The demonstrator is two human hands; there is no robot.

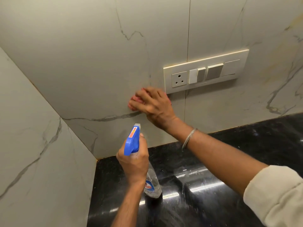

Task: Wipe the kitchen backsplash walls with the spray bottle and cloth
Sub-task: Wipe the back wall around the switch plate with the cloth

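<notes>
The backsplash [91, 66] is pale marble-look tile with grey veins, meeting a side wall [32, 145] in a corner at the left. My right hand [154, 105] presses a pink cloth [133, 102] flat against the back wall, just left of and below a switch plate; most of the cloth is hidden under the fingers. My left hand [132, 163] grips the neck of a clear spray bottle [151, 185] with a blue trigger head [132, 140], nozzle aimed at the wall below the cloth.
A white switch plate [205, 71] with a socket and several switches is set in the back wall. A glossy black stone counter [213, 185] runs beneath. A metal bangle [188, 139] circles my right wrist.
</notes>
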